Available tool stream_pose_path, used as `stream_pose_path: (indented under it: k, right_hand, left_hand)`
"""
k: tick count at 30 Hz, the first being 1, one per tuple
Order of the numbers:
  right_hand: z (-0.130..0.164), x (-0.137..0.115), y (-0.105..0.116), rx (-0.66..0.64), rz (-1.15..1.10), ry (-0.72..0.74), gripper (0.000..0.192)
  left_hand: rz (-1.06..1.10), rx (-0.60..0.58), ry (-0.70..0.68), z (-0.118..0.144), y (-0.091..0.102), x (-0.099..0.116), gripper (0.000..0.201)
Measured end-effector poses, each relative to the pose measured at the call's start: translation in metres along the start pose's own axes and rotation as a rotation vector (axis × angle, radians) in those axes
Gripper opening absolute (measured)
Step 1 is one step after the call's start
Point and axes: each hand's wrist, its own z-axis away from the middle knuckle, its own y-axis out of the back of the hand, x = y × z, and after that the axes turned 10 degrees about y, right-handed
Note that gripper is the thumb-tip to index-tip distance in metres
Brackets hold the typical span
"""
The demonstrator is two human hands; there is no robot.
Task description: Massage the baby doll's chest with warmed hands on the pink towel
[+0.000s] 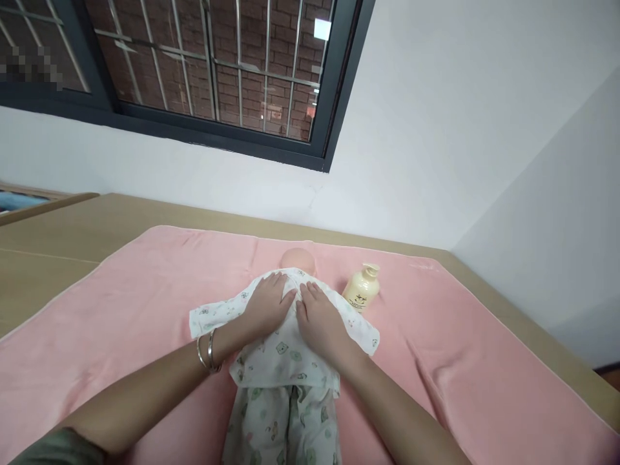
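Observation:
A baby doll (297, 258) lies on a pink blanket, its round head toward the wall. It wears a white printed baby top (285, 365) with both sleeves spread out and matching printed pants (271, 420). My left hand (267, 305) rests flat on the upper chest of the top, fingers stretched out. Beside it my right hand (320, 316) lies on the other side of the chest, also flat with extended fingers. The thumbs come close together near the collar. Two bangles circle my left wrist. Under the palms the fabric is hidden.
A cream pump bottle (362, 287) stands just right of the doll's shoulder. The pink blanket (145, 310) covers most of a wooden surface (48, 248). Behind are a white wall (411, 129) and a dark-framed window (271, 145) with metal bars.

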Motion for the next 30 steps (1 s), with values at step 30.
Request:
stream_pose_path:
  k: [30]
  right_hand:
    - [-0.019, 0.037, -0.003, 0.028, -0.085, -0.033, 0.064]
  left_hand:
    - [-0.062, -0.074, -0.076, 0.002, 0.026, 0.014, 0.035]
